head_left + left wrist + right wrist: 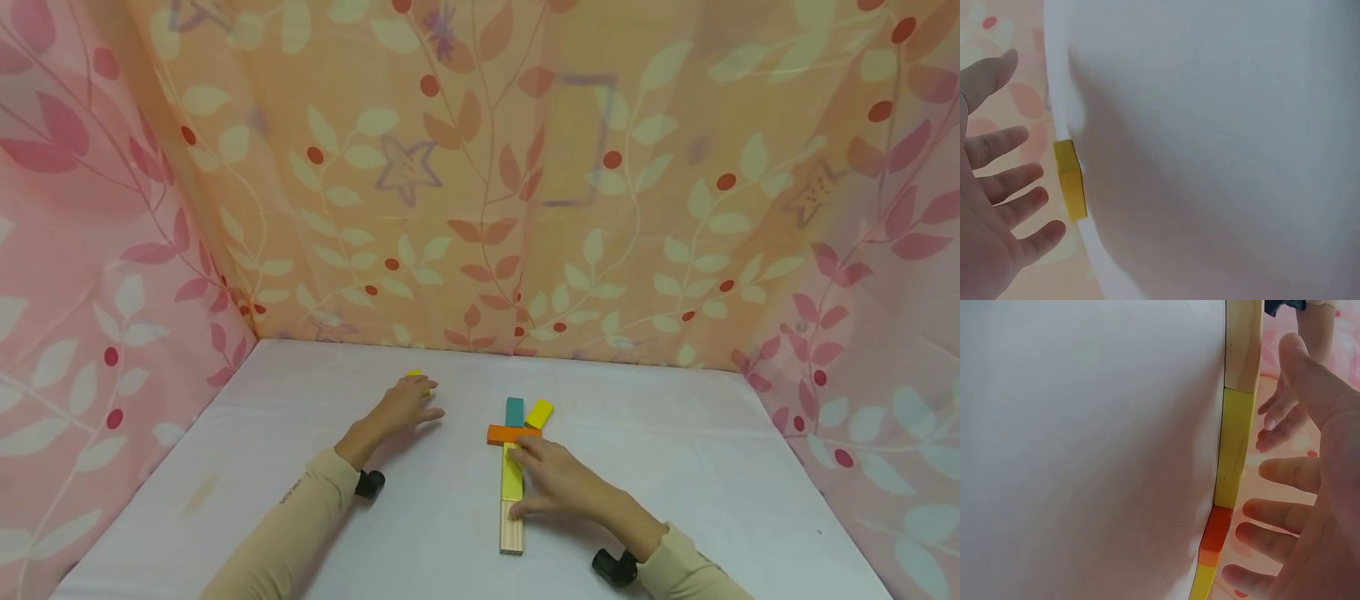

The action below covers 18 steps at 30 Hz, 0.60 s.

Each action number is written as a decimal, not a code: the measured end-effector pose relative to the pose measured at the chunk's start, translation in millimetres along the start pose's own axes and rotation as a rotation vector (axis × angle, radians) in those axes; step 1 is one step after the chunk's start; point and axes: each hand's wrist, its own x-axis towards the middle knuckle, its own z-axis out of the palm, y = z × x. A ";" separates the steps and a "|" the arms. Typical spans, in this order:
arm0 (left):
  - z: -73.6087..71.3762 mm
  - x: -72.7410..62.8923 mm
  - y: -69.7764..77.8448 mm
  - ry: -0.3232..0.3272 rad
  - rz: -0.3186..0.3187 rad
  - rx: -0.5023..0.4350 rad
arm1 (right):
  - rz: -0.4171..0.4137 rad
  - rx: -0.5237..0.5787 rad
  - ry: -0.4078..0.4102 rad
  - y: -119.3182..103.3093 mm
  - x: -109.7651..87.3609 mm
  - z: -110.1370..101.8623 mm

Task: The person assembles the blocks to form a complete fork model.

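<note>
On the white table a plain wooden block (512,533) and a yellow-green block (512,479) lie end to end. An orange block (498,434) lies crosswise at their far end, with a teal block (514,412) and a yellow block (540,413) beyond it. My right hand (562,479) hovers over this row with fingers spread, its thumb overlapping the wooden block in the head view. Farther left, my left hand (401,408) reaches over another yellow block (1071,181), mostly hidden by the hand in the head view. In the left wrist view its fingers are spread, apart from that block.
A patterned orange curtain (480,208) rises behind the table (300,400), with pink curtains (90,275) at both sides. Black wrist devices (615,568) sit at both sleeves. A faint tan stain (201,493) marks the cloth at left.
</note>
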 end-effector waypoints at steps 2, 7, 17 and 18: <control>-2.3 1.1 -3.0 0.011 -0.006 -0.010 | 0.004 -0.001 -0.005 -0.9 -0.1 -0.2; -7.0 6.5 -13.5 0.026 -0.047 -0.048 | 0.015 -0.002 -0.016 -0.3 0.5 2.3; -15.0 16.1 -25.0 0.049 -0.075 -0.062 | 0.019 -0.037 -0.051 -1.6 2.1 5.3; -15.4 17.1 -26.1 0.053 -0.074 -0.062 | 0.018 -0.040 -0.051 -1.7 2.3 5.4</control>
